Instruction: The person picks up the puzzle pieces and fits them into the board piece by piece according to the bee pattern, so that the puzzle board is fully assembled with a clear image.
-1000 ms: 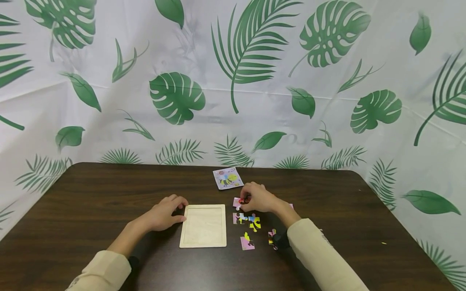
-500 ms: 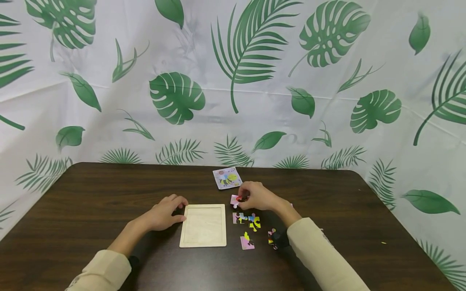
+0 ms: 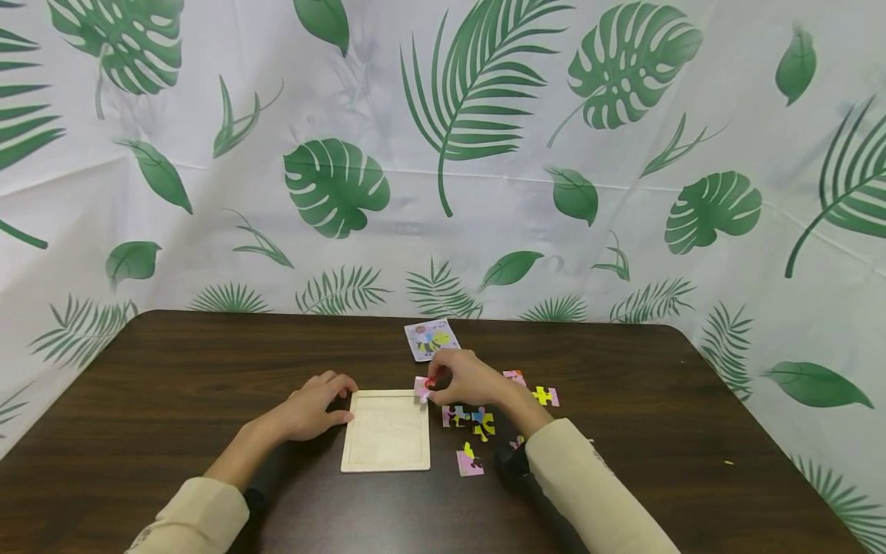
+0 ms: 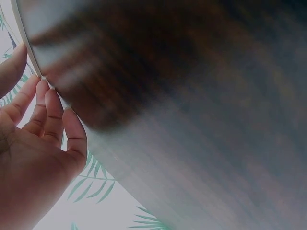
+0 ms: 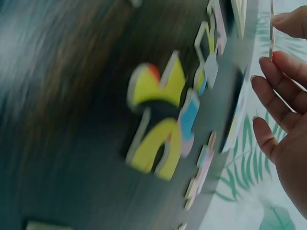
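Note:
My right hand point(image 3: 462, 377) pinches a pink puzzle piece with a red patch point(image 3: 422, 388) over the top right corner of a wooden puzzle tray point(image 3: 386, 467). In the right wrist view the piece point(image 5: 272, 31) shows edge-on between thumb and fingertips. My left hand point(image 3: 311, 408) rests at the tray's left side, thumb and fingertips touching its edge. The left wrist view shows those fingertips point(image 4: 53, 91) along the pale rim. Right of the tray lie a pink-and-blue piece point(image 3: 454, 416), a yellow-and-black piece point(image 3: 484, 425) and a pink corner piece point(image 3: 471, 462).
A square picture card with a bee point(image 3: 431, 338) lies behind the tray. Further right are a yellow-and-pink piece point(image 3: 544, 396) and another pink piece point(image 3: 514, 376); one more is partly hidden by the right wrist. The dark wooden table point(image 3: 208, 362) meets a leaf-patterned curtain point(image 3: 388, 261).
My right hand has carried the pink-and-red puzzle piece leftward to the tray's corner, uncovering pieces behind the wrist. The left hand and tray have stayed put.

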